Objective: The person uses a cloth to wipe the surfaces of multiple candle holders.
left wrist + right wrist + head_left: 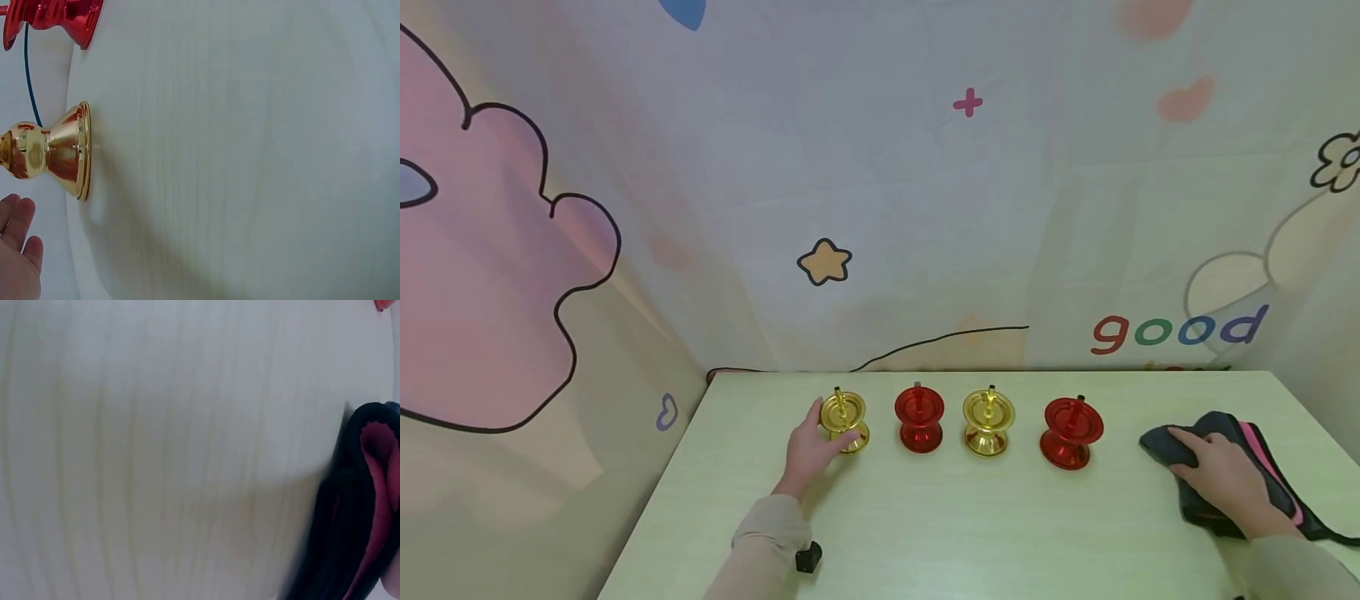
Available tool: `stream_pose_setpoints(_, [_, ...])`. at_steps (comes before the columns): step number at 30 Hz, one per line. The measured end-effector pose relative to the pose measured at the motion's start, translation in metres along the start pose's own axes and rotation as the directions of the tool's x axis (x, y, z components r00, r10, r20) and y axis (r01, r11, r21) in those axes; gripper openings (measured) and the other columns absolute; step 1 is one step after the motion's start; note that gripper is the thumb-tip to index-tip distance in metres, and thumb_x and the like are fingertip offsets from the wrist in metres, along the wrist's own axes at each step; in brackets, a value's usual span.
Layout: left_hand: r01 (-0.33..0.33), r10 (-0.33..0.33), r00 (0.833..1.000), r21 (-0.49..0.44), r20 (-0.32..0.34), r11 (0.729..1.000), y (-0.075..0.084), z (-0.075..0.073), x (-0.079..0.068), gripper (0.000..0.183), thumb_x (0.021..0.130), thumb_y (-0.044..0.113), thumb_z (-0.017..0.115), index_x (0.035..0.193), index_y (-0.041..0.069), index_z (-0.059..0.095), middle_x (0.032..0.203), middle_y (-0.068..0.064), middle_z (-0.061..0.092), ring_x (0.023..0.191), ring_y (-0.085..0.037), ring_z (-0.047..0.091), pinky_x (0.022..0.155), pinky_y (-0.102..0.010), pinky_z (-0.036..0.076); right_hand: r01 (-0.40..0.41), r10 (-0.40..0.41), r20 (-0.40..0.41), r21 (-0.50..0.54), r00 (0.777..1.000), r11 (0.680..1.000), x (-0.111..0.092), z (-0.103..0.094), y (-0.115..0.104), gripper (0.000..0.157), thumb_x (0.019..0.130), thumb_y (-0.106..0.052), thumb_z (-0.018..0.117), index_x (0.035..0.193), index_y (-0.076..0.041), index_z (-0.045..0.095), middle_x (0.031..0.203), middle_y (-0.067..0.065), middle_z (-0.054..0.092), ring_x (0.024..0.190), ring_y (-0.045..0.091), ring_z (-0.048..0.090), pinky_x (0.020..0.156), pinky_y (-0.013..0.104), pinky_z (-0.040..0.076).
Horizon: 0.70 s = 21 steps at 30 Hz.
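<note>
In the head view my left hand (808, 450) is at the leftmost gold candle holder (842, 412), thumb and fingers spread on either side of it. The left wrist view shows these fingers (19, 228) loosely extended just beside the shiny gold stem. At the right, my right hand (1225, 475) grips a folded dark fabric piece (1221, 425) with pink trim and a dark strap. Its pink lining (375, 531) shows between the folds in the right wrist view.
Along the back of the pale table (940, 533) stand a red candle holder (919, 417), another gold one (988, 421) and a second red one (1070, 433). A small black object (808, 557) is by my left sleeve. Behind hangs a printed curtain (910, 208).
</note>
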<state>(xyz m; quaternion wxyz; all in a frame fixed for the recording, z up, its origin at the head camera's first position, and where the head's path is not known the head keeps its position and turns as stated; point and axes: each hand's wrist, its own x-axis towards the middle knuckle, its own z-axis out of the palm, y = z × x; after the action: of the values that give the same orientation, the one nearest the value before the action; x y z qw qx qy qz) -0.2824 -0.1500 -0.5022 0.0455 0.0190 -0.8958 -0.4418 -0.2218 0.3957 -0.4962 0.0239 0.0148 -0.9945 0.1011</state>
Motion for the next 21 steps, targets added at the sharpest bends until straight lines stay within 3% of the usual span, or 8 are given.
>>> stream_pose_setpoints(5, [0.019,-0.02,1.0,-0.05,-0.014,0.999,0.002,0.004,0.0,0.096,0.065,0.046,0.073,0.138,0.004,0.026,0.137,-0.017,0.037,0.126,-0.033,0.035,0.102,-0.047,0.03,-0.005,0.005,-0.01,0.009,1.0,1.0,0.002,0.002,0.001,0.05,0.074,-0.015,0.065,0.118,0.001,0.049,0.084,0.027,0.054,0.066,0.026,0.048,0.048,0.03,0.033])
stream_pose_setpoints(11, [0.045,-0.048,0.998,-0.094,-0.028,0.995,0.007,0.01,0.001,0.092,0.066,0.04,0.075,0.137,0.005,0.027,0.131,-0.019,0.044,0.119,-0.031,0.043,0.098,-0.045,0.036,-0.048,0.048,0.001,0.05,0.999,0.998,-0.001,-0.005,0.002,0.046,0.075,-0.009,0.06,0.118,0.003,0.049,0.093,0.032,0.053,0.064,0.024,0.043,0.046,0.028,0.028])
stream_pose_setpoints(14, [0.037,-0.042,0.998,-0.108,-0.045,0.993,0.008,0.011,0.001,0.088,0.066,0.038,0.075,0.134,0.004,0.031,0.128,-0.018,0.047,0.116,-0.03,0.046,0.096,-0.045,0.038,-0.051,0.054,-0.045,0.067,0.998,0.996,-0.005,-0.011,0.002,0.045,0.074,-0.009,0.058,0.116,0.003,0.05,0.094,0.033,0.053,0.067,0.029,0.047,0.047,0.032,0.033])
stream_pose_setpoints(17, [0.042,-0.049,0.997,-0.118,-0.06,0.992,0.01,0.012,0.001,0.086,0.064,0.036,0.077,0.132,0.005,0.034,0.125,-0.016,0.05,0.114,-0.03,0.048,0.095,-0.044,0.039,-0.028,0.037,-0.122,0.071,0.992,0.997,-0.009,-0.017,0.002,0.043,0.073,-0.009,0.059,0.114,0.003,0.053,0.094,0.035,0.052,0.077,0.042,0.051,0.055,0.045,0.041])
stream_pose_setpoints(21, [0.053,-0.059,0.996,-0.101,-0.06,0.993,0.014,0.01,0.0,0.083,0.063,0.037,0.077,0.13,0.008,0.037,0.122,-0.015,0.052,0.11,-0.029,0.051,0.093,-0.044,0.041,0.016,-0.002,-0.207,0.069,0.978,0.998,-0.014,-0.029,0.004,0.041,0.072,-0.009,0.061,0.111,0.004,0.054,0.093,0.037,0.052,0.079,0.05,0.05,0.057,0.054,0.041])
